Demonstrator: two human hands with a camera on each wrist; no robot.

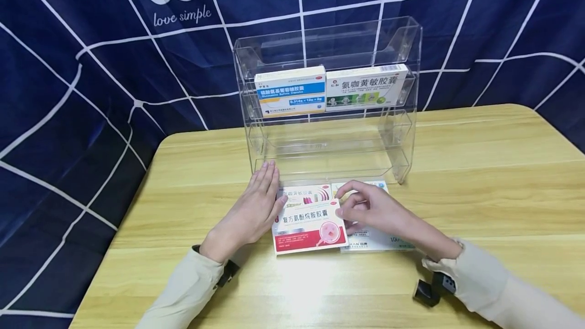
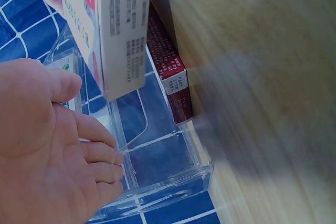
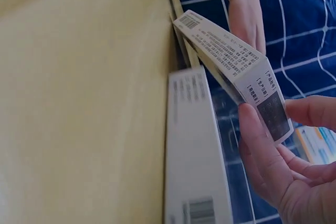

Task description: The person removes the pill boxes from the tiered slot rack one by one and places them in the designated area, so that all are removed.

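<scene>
My right hand (image 1: 370, 209) pinches the red-and-white box (image 1: 308, 227) at its right end, thumb and fingers clamped on it; the box is tilted above the tabletop (image 1: 480, 176), in front of the clear rack (image 1: 329, 165). My left hand (image 1: 249, 220) is by the other end, fingers straight and together, gripping nothing; whether its thumb touches, I cannot tell. I'd want a snug but light pinch, since thin card probably dents, with the left palm ready to steady the far end. Lifting well clear of the white box (image 1: 301, 195) and pale box (image 1: 375, 242) should avoid dragging either.
</scene>
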